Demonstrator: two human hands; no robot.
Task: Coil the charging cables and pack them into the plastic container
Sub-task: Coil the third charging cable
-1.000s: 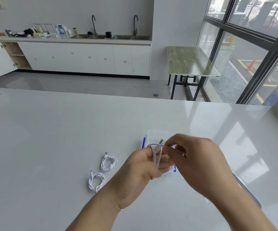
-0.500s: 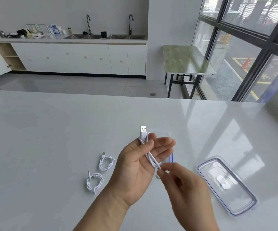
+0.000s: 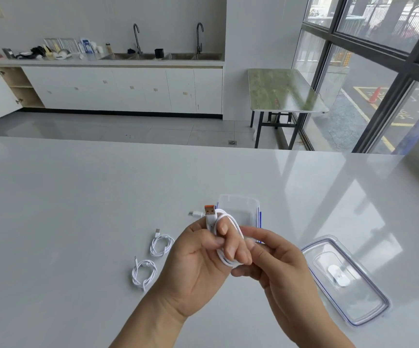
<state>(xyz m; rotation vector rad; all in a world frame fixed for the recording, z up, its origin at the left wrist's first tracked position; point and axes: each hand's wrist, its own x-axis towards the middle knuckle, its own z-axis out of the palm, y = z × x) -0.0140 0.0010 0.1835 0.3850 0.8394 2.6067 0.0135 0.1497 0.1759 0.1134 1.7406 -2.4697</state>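
The left hand [image 3: 203,257] is gripping a white cable [image 3: 231,247], fingers curled tight round its loops, with an orange-tipped USB plug [image 3: 209,212] poking up above the thumb. The right hand [image 3: 276,262] is pinching the loops' lower right side. All this is hovering over the table [image 3: 77,209], just near of the clear box [image 3: 238,204]. Two coiled cables [image 3: 162,244] [image 3: 143,272] are lying to the left, the lid [image 3: 346,280] to the right.

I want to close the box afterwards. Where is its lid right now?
The clear lid lies flat on the white table, to the right of the right hand and nearer the person than the open container.
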